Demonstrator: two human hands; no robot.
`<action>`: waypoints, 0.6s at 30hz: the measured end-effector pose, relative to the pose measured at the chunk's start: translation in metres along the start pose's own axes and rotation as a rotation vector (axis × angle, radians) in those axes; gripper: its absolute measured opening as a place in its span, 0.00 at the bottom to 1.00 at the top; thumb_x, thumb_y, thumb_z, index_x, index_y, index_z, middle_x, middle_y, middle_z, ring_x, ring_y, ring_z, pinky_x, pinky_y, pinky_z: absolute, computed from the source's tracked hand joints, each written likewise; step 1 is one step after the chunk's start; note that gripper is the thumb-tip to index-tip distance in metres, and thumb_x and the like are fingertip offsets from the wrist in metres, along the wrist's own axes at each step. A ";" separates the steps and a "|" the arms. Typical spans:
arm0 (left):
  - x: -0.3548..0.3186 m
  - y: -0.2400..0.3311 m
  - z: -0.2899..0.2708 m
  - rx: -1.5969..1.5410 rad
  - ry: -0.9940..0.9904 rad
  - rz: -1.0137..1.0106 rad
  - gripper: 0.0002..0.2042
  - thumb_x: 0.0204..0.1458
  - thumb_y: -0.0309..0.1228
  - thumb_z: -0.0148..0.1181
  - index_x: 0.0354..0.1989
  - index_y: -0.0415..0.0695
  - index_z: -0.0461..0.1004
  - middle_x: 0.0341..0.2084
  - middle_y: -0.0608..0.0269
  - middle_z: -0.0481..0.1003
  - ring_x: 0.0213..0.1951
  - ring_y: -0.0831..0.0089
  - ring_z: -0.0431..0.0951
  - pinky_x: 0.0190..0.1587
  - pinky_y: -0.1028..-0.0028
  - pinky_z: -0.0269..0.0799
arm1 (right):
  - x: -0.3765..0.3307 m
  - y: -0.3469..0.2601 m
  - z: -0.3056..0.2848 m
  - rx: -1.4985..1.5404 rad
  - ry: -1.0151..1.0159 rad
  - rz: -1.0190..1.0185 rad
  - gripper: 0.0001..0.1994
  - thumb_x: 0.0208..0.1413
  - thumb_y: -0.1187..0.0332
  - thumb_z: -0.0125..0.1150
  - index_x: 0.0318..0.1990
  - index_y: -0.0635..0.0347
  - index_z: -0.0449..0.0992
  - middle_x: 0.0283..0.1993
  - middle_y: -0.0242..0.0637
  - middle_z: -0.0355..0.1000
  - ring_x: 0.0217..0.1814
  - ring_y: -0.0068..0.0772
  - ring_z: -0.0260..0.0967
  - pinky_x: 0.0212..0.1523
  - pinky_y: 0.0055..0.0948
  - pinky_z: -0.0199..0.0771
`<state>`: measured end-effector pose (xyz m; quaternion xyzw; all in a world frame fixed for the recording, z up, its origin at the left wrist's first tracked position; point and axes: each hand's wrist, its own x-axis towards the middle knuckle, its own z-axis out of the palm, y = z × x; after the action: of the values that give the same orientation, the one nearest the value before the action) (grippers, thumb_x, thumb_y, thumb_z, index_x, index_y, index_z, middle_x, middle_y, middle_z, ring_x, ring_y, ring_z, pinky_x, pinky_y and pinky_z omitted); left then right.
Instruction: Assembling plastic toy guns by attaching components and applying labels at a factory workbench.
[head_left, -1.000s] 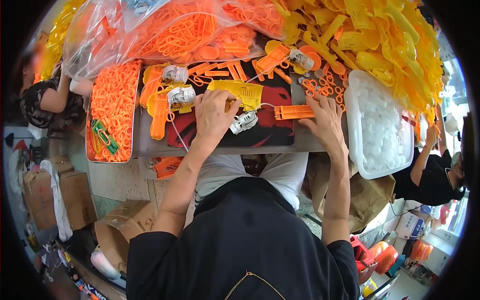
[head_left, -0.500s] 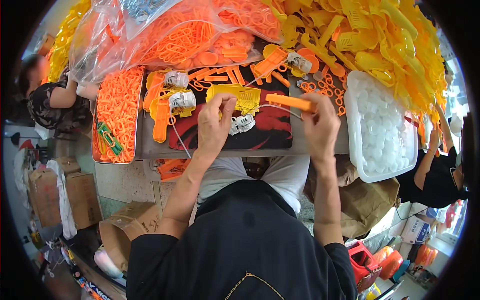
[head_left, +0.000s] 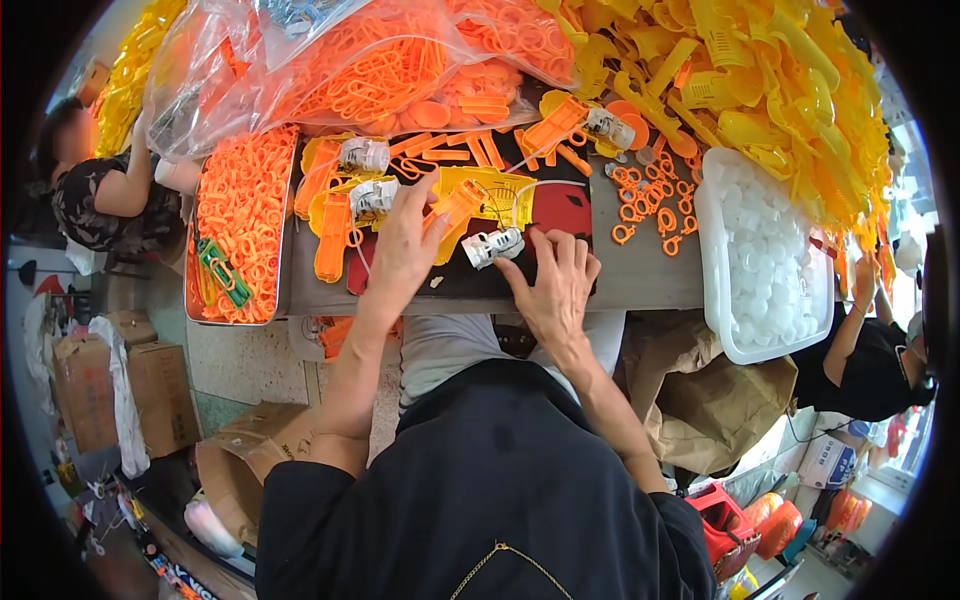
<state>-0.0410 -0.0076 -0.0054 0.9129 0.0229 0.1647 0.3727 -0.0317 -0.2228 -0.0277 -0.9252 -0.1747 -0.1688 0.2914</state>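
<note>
My left hand (head_left: 402, 243) has its thumb and forefinger around the left side of an orange box-shaped plastic part (head_left: 462, 208), which lies over a yellow plastic shell half (head_left: 508, 188). A pale tube (head_left: 519, 203) and thin wires run by the shell. In front of it is a small white mechanism with a clear housing (head_left: 493, 247), pinched at its right end by the thumb and forefinger of my right hand (head_left: 562, 285). Left of my left hand sit similar yellow-and-orange assemblies (head_left: 336, 232) with white mechanisms.
A tray of orange rings (head_left: 240, 215) stands at left, a white tub of translucent caps (head_left: 765, 260) at right. Bagged orange parts (head_left: 390, 75) and piled yellow shells (head_left: 760, 80) fill the back. Loose orange ring pieces (head_left: 650, 195) lie near the tub. Other people work at both sides.
The orange part has moved left from my right hand to the shell beside my left hand. My right hand has come down and left to the white mechanism, which has turned.
</note>
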 end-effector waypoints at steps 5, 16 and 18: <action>-0.015 0.010 0.022 0.252 0.046 0.126 0.24 0.59 0.22 0.58 0.66 0.44 0.66 0.46 0.51 0.68 0.42 0.52 0.78 0.41 0.59 0.78 | -0.002 -0.010 0.012 0.103 0.008 0.102 0.21 0.47 0.58 0.77 0.44 0.58 0.76 0.44 0.35 0.71 0.50 0.38 0.68 0.56 0.41 0.57; -0.016 0.012 0.019 0.135 0.109 0.112 0.27 0.55 0.27 0.66 0.64 0.41 0.68 0.42 0.53 0.70 0.42 0.55 0.77 0.42 0.61 0.76 | 0.081 0.022 -0.002 0.103 -0.023 0.016 0.13 0.57 0.64 0.67 0.44 0.60 0.76 0.45 0.40 0.75 0.50 0.43 0.73 0.50 0.41 0.70; -0.015 0.014 0.021 0.043 0.145 0.036 0.26 0.54 0.27 0.67 0.63 0.41 0.70 0.41 0.55 0.70 0.44 0.56 0.76 0.46 0.60 0.75 | 0.082 0.017 -0.001 0.158 0.008 0.002 0.12 0.58 0.64 0.67 0.46 0.58 0.78 0.49 0.38 0.74 0.55 0.42 0.70 0.55 0.42 0.66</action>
<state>-0.0498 -0.0338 -0.0142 0.9066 0.0368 0.2365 0.3475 0.0476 -0.2179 -0.0013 -0.8989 -0.1853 -0.1577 0.3643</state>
